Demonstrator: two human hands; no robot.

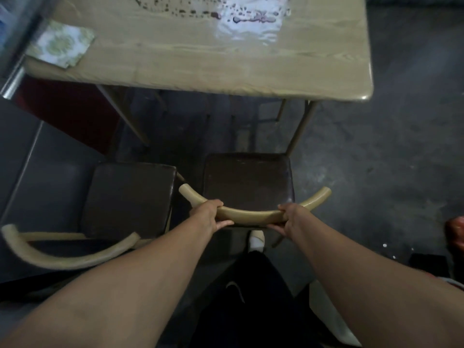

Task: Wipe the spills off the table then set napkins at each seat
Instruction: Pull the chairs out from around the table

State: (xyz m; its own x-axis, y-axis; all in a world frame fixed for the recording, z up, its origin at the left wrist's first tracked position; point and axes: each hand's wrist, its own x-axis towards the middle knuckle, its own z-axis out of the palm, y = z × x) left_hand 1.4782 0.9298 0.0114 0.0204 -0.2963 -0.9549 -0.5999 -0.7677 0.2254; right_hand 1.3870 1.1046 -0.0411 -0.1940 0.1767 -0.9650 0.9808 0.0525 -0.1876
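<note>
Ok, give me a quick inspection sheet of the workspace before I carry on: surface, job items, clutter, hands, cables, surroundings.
Surface: wooden table, dark spill droplets and a wet puddle along the far side, unwiped.
Job's things: stack of patterned napkins at the table's near left corner; no cloth seen.
Clutter: nothing seen on the table besides these.
Hands: left hand and right hand both grip the curved backrest of the right chair.
Cables: nothing seen.
Surroundings: second chair to the left, dark concrete floor, metal-edged panel at far left.
</note>
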